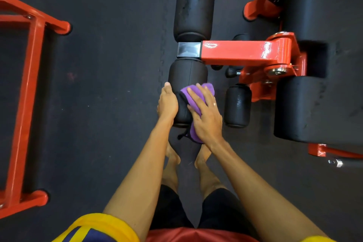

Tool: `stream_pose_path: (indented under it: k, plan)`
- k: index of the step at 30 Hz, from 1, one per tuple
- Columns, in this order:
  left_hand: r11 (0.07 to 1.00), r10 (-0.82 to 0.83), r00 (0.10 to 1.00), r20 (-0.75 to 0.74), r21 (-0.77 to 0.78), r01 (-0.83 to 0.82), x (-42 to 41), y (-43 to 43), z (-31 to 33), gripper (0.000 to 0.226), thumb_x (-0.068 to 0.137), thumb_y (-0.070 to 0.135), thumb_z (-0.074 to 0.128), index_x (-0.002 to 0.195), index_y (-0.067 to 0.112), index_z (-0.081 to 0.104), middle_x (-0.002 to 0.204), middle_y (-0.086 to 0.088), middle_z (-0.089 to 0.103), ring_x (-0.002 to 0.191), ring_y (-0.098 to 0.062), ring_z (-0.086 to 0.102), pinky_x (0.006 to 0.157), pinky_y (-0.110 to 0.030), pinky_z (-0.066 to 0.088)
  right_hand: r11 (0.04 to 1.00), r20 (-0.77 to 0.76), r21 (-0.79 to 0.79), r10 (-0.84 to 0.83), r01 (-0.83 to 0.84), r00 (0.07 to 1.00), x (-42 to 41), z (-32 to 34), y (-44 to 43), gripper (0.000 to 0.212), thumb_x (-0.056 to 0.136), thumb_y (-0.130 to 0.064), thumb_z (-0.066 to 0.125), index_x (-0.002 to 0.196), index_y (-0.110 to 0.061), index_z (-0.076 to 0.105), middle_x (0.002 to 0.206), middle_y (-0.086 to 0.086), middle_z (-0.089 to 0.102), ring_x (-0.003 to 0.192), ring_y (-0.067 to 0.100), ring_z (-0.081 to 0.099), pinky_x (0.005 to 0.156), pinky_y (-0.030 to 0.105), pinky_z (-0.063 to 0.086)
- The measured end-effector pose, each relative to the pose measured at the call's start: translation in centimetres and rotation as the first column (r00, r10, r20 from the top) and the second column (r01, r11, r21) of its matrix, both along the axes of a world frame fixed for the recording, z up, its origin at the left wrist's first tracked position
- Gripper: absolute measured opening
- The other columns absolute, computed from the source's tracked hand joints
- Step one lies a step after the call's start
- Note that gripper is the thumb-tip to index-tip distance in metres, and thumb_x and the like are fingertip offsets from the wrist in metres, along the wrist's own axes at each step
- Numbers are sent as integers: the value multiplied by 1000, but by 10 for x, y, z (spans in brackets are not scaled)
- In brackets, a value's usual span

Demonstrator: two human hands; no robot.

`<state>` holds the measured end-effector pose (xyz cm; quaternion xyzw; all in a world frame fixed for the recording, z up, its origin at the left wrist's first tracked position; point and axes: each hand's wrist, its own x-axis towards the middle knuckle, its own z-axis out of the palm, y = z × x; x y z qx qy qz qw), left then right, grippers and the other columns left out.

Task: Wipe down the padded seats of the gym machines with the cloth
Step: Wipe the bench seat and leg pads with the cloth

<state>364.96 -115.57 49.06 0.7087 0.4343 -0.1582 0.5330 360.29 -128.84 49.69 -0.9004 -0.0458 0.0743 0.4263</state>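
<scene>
A black padded roller (187, 73) sits on the near end of a red machine arm (233, 52), with a second roller (194, 6) beyond a steel collar. My right hand (206, 114) presses a purple cloth (193, 94) flat onto the top of the near roller, fingers spread over it. Part of the cloth hangs below my palm. My left hand (167, 102) rests against the roller's left side with fingers straight. The near end of the roller is hidden by both hands.
A large black padded seat (322, 61) lies at the right on the red frame, with a small black roller (237, 106) beside my right hand. Another red machine frame (29, 94) stands at the left. Dark rubber floor lies between; my bare feet stand below the roller.
</scene>
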Motion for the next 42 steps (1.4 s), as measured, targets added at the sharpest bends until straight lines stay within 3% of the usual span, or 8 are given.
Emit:
stream_pose_path:
  k: [4, 8, 12, 17, 23, 32, 38, 42]
  plan:
    - [999, -15, 1000, 14, 32, 14, -1, 1, -2, 69, 101, 60, 15, 148, 23, 48, 151, -6, 51, 140, -27, 45, 119, -52, 28, 993, 175, -109, 56, -37, 983, 86, 10, 22, 54, 97, -19, 63, 150, -20, 51, 158, 4, 44, 151, 27, 31, 119, 49, 34]
    - [999, -43, 998, 35, 4, 43, -4, 10, -13, 88, 81, 77, 14, 143, 27, 53, 146, -2, 56, 135, -22, 50, 117, -50, 33, 997, 2, -22, -68, 68, 998, 86, 26, 41, 57, 95, -35, 64, 147, -17, 47, 159, 2, 40, 153, 23, 27, 122, 44, 29]
    - [995, -97, 994, 41, -24, 98, -8, 14, -14, 79, 80, 75, 27, 128, 21, 58, 127, -10, 67, 120, -30, 61, 107, -53, 45, 995, 89, -14, 101, -101, 991, 13, 19, 9, 56, 96, -36, 65, 147, -17, 53, 167, 6, 28, 156, 22, 18, 126, 27, 14]
    - [990, -138, 990, 38, 20, 137, -8, 10, 0, 65, 90, 65, 27, 137, 28, 51, 135, -6, 62, 124, -29, 57, 110, -51, 41, 965, 40, -190, 190, -179, 981, 27, 3, 7, 54, 97, -58, 52, 149, -46, 46, 171, -2, 6, 156, 38, -11, 122, 63, 1]
    - [993, -118, 991, 67, 23, 117, -7, 9, -2, 60, 106, 54, 17, 153, 24, 39, 157, -4, 43, 146, -25, 36, 123, -52, 19, 993, -155, -75, -104, 93, 982, 93, 17, 25, 51, 101, -53, 51, 151, -48, 40, 167, -11, 18, 154, 29, 4, 117, 59, 31]
    - [990, -16, 999, 42, -142, 21, -8, 9, -1, 85, 85, 75, 27, 153, 26, 41, 156, 1, 45, 143, -18, 41, 123, -45, 25, 994, -119, -110, -2, -11, 993, -33, 21, 13, 55, 103, -48, 41, 156, -50, 27, 169, -13, 8, 157, 25, -3, 106, 56, 47]
    - [994, -106, 988, 108, -23, 109, -13, -14, 22, 59, 109, 48, 21, 163, 23, 16, 169, 7, 14, 155, -12, 11, 127, -40, 7, 965, -34, -263, -6, -3, 999, 94, 12, 36, 51, 106, -36, 45, 156, -33, 39, 167, 3, 25, 157, 35, 7, 124, 54, 16]
    - [991, 23, 990, 143, -136, -3, -10, 3, 12, 54, 110, 43, 27, 156, 16, 38, 161, 0, 36, 148, -13, 32, 125, -34, 20, 953, 85, -303, 35, -8, 996, 68, 8, 30, 52, 103, -35, 48, 155, -30, 43, 166, 4, 29, 156, 37, 12, 123, 53, 22]
